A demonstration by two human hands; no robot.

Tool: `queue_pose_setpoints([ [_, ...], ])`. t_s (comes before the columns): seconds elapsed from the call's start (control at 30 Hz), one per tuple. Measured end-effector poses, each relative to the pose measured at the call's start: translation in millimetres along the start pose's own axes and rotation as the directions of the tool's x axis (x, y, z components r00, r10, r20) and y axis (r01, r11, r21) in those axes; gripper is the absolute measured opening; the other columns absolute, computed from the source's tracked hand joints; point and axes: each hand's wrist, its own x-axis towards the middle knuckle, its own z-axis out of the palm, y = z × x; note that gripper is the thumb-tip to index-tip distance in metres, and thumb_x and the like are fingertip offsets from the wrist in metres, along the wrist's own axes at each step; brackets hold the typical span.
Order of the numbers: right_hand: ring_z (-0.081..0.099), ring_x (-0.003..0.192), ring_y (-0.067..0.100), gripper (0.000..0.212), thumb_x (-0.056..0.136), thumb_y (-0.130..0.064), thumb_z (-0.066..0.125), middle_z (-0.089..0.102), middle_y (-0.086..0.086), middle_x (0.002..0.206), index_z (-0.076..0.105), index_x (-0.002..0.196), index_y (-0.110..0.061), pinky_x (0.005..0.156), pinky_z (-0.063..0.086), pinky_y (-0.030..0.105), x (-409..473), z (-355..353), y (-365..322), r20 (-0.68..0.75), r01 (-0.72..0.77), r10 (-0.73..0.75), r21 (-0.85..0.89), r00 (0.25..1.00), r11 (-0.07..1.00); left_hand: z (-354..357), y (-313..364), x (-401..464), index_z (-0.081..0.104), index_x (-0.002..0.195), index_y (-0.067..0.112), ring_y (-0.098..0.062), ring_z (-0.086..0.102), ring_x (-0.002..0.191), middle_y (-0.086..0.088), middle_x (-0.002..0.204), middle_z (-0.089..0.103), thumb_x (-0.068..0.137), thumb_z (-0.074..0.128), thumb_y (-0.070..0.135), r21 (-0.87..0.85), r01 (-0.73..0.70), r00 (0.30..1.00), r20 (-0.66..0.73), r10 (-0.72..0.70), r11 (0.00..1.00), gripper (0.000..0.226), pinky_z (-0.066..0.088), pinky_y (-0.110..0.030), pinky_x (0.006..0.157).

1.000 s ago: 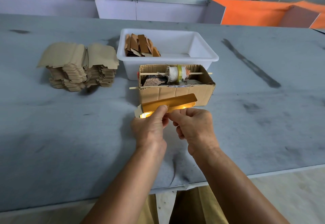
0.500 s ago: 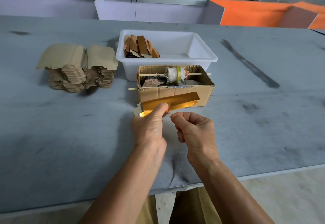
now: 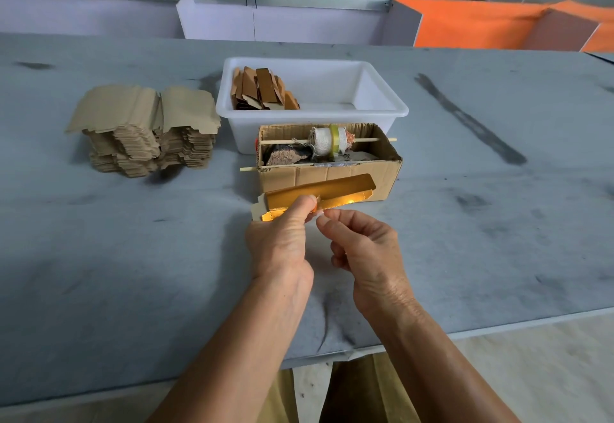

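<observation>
- Left hand (image 3: 282, 243) gripped the gold-lined card blank (image 3: 335, 190), with the thumb pressed on its shiny face and the fingers curled behind it.
- Right hand (image 3: 365, 250) was curled, its thumb and forefinger pinched together on a pale sliver (image 3: 319, 214) too small to identify, just beside the left thumb.
- That blank was held tilted above the grey table (image 3: 133, 256), right in front of the open cardboard box (image 3: 332, 176).
- Inside the box, a wrapped spool (image 3: 327, 142) sat on a thin wooden stick (image 3: 285, 141) running across it.
- Behind the box stood a white tub (image 3: 382, 107) with brown folded pieces (image 3: 262, 90) at its left end.
- Well to the left lay a stack of flat card blanks (image 3: 146, 130).
</observation>
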Motion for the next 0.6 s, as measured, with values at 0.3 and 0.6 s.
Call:
queue_pose_setpoints([
  [0.3,0.04,0.045,0.003,0.009,0.083,-0.007,0.068,0.053,-0.01,0.049,0.07,0.074,-0.008,0.043,0.035,0.016,3.6,-0.9,2.2,-0.005,0.046,-0.046,-0.047,0.999,0.998,-0.1,-2.7,2.7,0.058,0.059,0.016,-0.014,0.06,0.056,0.0,0.059,0.065,0.068,0.075,0.006,-0.004,0.012,1.0,0.004,-0.012,1.0,0.022,0.042,-0.025,0.064],
  [0.6,0.044,0.05,0.002,0.014,0.081,-0.009,0.071,0.056,-0.009,0.053,0.067,0.067,-0.012,0.049,0.038,0.015,8.0,-0.7,7.6,-0.06,0.145,-0.15,-0.088,0.987,0.986,-0.2,-1.0,2.9,0.061,0.066,0.015,-0.014,0.056,0.066,0.001,0.066,0.062,0.067,0.079,0.011,0.015,0.04,0.999,0.03,-0.041,0.999,0.019,0.044,-0.03,0.073],
])
